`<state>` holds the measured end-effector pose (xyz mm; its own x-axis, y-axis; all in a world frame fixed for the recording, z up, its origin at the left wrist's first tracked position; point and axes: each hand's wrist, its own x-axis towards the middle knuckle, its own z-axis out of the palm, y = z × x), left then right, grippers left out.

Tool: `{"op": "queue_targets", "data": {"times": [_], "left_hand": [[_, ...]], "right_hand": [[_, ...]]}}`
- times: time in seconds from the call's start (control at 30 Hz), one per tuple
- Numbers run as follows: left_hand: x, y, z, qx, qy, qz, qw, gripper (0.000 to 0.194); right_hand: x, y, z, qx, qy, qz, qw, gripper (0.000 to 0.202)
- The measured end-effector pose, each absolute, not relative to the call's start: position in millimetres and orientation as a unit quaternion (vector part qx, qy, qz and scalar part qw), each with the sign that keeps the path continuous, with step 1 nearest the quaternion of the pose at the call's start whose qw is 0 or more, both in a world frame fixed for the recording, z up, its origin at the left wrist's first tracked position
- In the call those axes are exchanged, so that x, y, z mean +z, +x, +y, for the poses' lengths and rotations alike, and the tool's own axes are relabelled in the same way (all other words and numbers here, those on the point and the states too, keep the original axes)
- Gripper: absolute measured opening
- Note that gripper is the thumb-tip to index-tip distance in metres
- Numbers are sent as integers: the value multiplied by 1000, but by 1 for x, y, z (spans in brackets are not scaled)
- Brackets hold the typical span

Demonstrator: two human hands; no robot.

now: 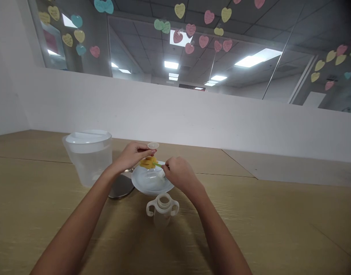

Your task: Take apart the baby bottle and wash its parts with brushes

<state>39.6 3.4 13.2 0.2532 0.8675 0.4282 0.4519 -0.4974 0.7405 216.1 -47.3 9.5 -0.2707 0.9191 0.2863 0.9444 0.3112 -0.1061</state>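
Observation:
My left hand (135,154) is closed, with a small clear round lid (153,145) held at its fingertips above the far side of a white bowl (138,187). Just below those fingers is a yellow, sponge-like brush head (148,163). From it a thin green handle (157,165) runs to my right hand (179,173), whose fingers are wrapped round it. Clear and white pieces lie in the bowl, partly behind my right hand, too unclear to name. In front of the bowl stands an uncapped, clear baby bottle (162,214) with two side handles, upright.
A large clear pitcher (91,160) with a white lid stands to the left, with liquid in it. Between pitcher and bowl lies a round dark metal lid (121,186), partly behind my left forearm. The wooden table (264,221) meets a white wall (169,118) at the back.

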Motion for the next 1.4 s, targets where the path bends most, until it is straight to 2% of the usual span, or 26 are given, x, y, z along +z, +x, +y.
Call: {"op": "queue_targets", "data": {"times": [0.23, 0.4, 0.6, 0.67, 0.77, 0.97, 1.03, 1.23, 1.4], "left_hand": [[16, 43, 2, 479, 712, 421, 293, 27], [14, 42, 6, 519, 679, 420, 307, 33], [15, 30, 12, 537, 678, 447, 229, 36], [17, 21, 12, 528, 674, 460, 237, 37], [17, 5, 12, 482, 668, 479, 304, 37], [-5, -21, 31, 347, 693, 610, 166, 22], [-17, -26, 39, 300, 701, 627, 163, 18], [-53, -32, 61, 119, 695, 685, 183, 29], [-68, -28, 69, 42, 676, 715, 173, 27]], "right_hand": [[10, 215, -48, -43, -587, -797, 136, 28], [8, 214, -47, -44, -586, -800, 126, 28], [8, 218, -46, -35, -584, -802, 118, 28], [10, 221, -46, -25, -587, -799, 129, 27], [13, 229, -46, -6, -596, -788, 154, 27], [19, 245, -46, 8, -596, -779, 196, 28], [21, 248, -48, 8, -599, -773, 208, 30], [23, 250, -50, 22, -598, -771, 215, 32], [22, 249, -49, 24, -593, -774, 220, 32]]}}
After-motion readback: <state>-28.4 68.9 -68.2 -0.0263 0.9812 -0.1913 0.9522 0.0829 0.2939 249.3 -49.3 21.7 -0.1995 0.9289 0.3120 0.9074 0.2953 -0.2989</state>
